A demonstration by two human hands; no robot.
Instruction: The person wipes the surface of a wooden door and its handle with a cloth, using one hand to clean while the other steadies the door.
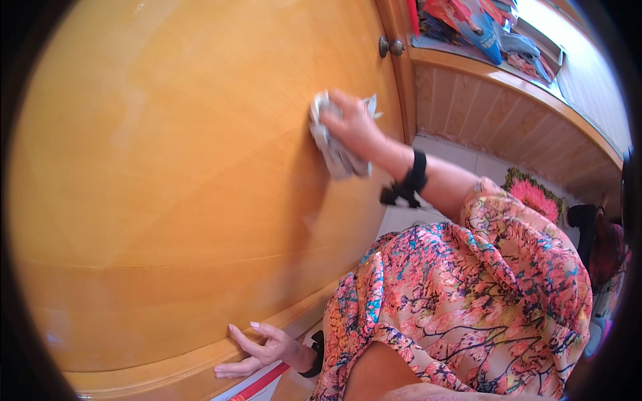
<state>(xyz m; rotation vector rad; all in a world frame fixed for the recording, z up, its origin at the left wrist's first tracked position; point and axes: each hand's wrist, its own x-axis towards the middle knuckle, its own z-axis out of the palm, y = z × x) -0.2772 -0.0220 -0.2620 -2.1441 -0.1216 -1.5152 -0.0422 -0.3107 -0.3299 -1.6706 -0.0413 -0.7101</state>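
Note:
A glossy yellow-brown wooden door (190, 150) fills the left and middle of the view. Against its surface, my right hand (351, 123) holds a crumpled pale grey cloth (341, 158), slightly blurred, with loose ends hanging below the fingers. Low in the picture, my left hand (258, 351) has its fingers spread by the wooden frame moulding (200, 356) and holds nothing. Black straps circle both wrists. A round metal door knob (391, 47) is above and to the right of the cloth.
At the upper right, a ledge (491, 75) over wood-look panelling bears a printed bag (471, 30) and crumpled fabrics. A pink flower-patterned mat (534, 198) lies on the tiled floor. Another person (597, 245) is at the far right. A red strip (261, 382) is beside my left wrist.

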